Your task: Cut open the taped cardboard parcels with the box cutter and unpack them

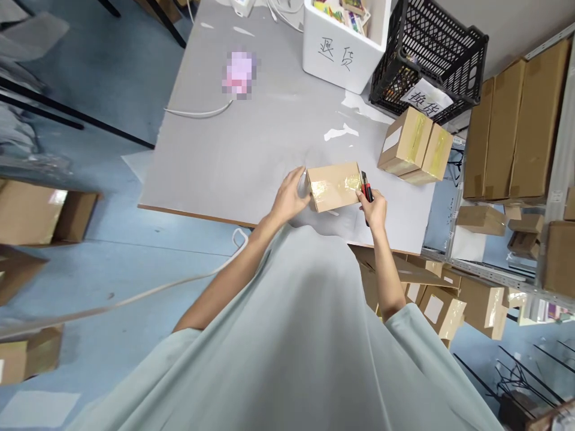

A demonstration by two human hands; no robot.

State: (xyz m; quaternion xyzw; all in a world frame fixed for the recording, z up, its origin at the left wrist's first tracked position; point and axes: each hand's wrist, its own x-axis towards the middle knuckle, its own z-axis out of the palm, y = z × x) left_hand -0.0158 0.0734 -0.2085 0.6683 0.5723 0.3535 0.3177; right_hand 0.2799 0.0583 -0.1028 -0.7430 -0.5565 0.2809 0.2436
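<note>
A small cardboard box (335,184) sealed with clear tape lies on the grey table (251,149) near its front edge. My left hand (290,196) presses against the box's left end and steadies it. My right hand (372,206) is closed around a red and black utility knife (366,187), whose tip sits at the box's right end.
Two taped cardboard boxes (415,145) sit at the table's right edge. Behind them stand a black plastic crate (431,57) with a paper label and a white foam box (344,42). A white cable (197,112) lies on the table. Cartons fill the shelves at right and the floor.
</note>
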